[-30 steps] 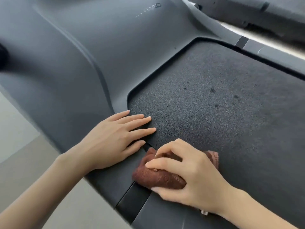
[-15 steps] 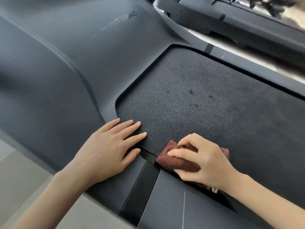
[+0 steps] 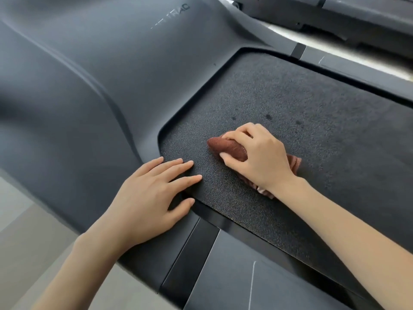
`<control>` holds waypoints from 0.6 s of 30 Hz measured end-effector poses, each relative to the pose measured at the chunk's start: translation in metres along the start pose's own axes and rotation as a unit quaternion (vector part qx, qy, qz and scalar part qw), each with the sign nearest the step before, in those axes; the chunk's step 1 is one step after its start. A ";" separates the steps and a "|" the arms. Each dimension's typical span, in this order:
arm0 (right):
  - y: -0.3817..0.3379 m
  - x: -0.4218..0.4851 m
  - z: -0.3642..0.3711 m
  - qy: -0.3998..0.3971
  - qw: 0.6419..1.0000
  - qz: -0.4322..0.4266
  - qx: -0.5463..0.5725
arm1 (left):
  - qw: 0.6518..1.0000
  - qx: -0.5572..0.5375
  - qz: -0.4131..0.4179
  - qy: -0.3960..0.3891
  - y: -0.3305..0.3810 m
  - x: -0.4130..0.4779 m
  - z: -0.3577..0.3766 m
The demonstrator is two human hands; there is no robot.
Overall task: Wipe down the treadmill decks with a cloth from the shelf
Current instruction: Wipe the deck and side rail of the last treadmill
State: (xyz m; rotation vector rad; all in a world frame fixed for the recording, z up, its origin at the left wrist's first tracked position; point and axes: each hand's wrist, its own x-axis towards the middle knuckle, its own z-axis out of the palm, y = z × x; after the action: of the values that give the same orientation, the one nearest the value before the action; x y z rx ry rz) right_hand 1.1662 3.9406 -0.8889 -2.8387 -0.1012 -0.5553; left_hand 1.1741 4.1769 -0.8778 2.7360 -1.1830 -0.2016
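Note:
The treadmill's black textured belt [image 3: 312, 121] fills the middle and right of the head view, with a few dark spots near its centre. My right hand [image 3: 257, 157] presses a bunched brown cloth [image 3: 228, 148] onto the belt near its front left corner; part of the cloth sticks out behind my wrist. My left hand [image 3: 152, 198] lies flat with fingers spread, fingertips on the belt's corner and palm on the grey side rail [image 3: 234, 276].
The grey motor cover [image 3: 89, 74] with faint lettering rises to the left of the belt. A second treadmill [image 3: 357, 16] stands beyond the far rail, across a strip of light floor. Grey floor [image 3: 26, 242] shows at lower left.
My right hand has slid the cloth from the near rail edge out onto the belt, away from me. My left hand has stayed flat at the belt's corner.

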 end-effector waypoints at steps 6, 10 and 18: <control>-0.002 -0.051 -0.023 -0.037 0.998 -0.042 0.030 | 0.999 -0.024 -0.021 0.024 0.030 0.013 0.003; 0.010 -0.104 -0.043 -0.041 0.996 -0.062 0.039 | 0.998 -0.032 -0.043 0.027 0.040 0.029 0.016; 0.030 -0.044 -0.021 -0.014 0.998 -0.015 0.052 | 0.999 -0.001 -0.033 0.034 0.041 0.032 0.026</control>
State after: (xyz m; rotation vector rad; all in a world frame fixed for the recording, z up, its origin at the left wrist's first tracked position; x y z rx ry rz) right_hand 1.1212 3.9051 -0.8940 -2.7480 -0.1722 -0.5006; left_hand 1.1623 4.1236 -0.8979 2.7586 -1.0756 -0.1167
